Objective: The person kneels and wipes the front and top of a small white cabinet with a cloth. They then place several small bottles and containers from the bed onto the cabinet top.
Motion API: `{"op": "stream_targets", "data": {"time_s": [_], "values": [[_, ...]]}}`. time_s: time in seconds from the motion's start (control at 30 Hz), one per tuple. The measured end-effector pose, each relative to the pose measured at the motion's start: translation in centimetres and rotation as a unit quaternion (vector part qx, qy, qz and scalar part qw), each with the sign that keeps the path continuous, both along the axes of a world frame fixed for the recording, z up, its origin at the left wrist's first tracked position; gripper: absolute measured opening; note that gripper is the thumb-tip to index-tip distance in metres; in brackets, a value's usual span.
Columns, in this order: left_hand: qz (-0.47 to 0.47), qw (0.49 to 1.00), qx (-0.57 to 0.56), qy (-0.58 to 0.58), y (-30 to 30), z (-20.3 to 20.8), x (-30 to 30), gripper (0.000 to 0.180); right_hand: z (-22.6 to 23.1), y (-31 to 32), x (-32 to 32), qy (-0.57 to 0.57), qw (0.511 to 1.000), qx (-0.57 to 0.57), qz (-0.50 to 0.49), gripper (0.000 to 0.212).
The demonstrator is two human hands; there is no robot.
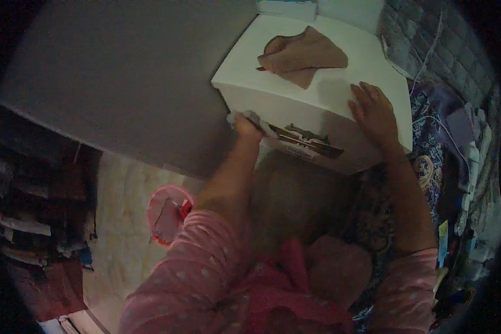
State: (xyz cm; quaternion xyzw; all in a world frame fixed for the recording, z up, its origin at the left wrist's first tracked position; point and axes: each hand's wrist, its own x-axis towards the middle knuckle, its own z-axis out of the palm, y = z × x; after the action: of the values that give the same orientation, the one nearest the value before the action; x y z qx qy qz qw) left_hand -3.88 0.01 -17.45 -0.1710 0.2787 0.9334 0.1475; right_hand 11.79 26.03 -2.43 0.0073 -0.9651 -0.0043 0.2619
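Observation:
A white box-shaped cabinet (295, 97) stands before me, its top bright and its front in shade. At the left part of that front, my left hand (248, 127) is closed around a pale grey crumpled cloth (260, 122), pressed to the surface beside a dark decorated strip (306, 140). My right hand (374, 114) lies over the top's near right edge, fingers stretched out and nothing in them. Farther back on the top rests a folded brown cloth (306, 55), apart from both hands.
A large grey panel (122, 78) rises on the left. Below it, a pink round basket (170, 214) sits on the pale tiled floor (119, 222). Patterned dark fabric and a cable (427, 61) lie along the right, by a grey brick-patterned wall (456, 44). Dark stacked items fill the far left.

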Motion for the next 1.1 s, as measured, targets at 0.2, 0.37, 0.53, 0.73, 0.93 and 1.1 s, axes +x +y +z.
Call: {"op": "stream_targets", "data": {"time_s": [0.2,0.37,0.53,0.73,0.93,1.1], "values": [[-0.019,0.998,-0.042,-0.039,-2.1,-4.6,-1.2,0.053,-0.2,-1.1,-0.2,0.028,0.999,0.022,0.011,0.036],[-0.032,0.995,-0.080,-0.044,-0.3,2.7,0.1,0.047,0.0,-1.0,0.1,0.037,0.999,0.019,0.008,0.035],[-0.042,0.998,-0.021,0.052,-0.3,3.5,-0.1,0.048,-0.9,-0.2,-0.6,0.048,0.996,0.075,0.024,0.035],[-0.019,0.998,0.019,-0.062,-1.3,-5.1,-1.8,0.057,-0.8,-0.2,-0.8,0.061,0.997,0.049,0.027,0.033],[-0.077,0.991,-0.018,-0.109,-1.8,-13.8,-2.7,0.055,-0.8,0.0,-0.4,0.057,0.973,0.214,0.058,0.032],[-0.151,0.930,-0.226,0.247,-6.3,-28.5,-3.8,0.057,-0.8,-0.6,-0.9,-0.026,0.999,0.042,0.007,0.035]]}}
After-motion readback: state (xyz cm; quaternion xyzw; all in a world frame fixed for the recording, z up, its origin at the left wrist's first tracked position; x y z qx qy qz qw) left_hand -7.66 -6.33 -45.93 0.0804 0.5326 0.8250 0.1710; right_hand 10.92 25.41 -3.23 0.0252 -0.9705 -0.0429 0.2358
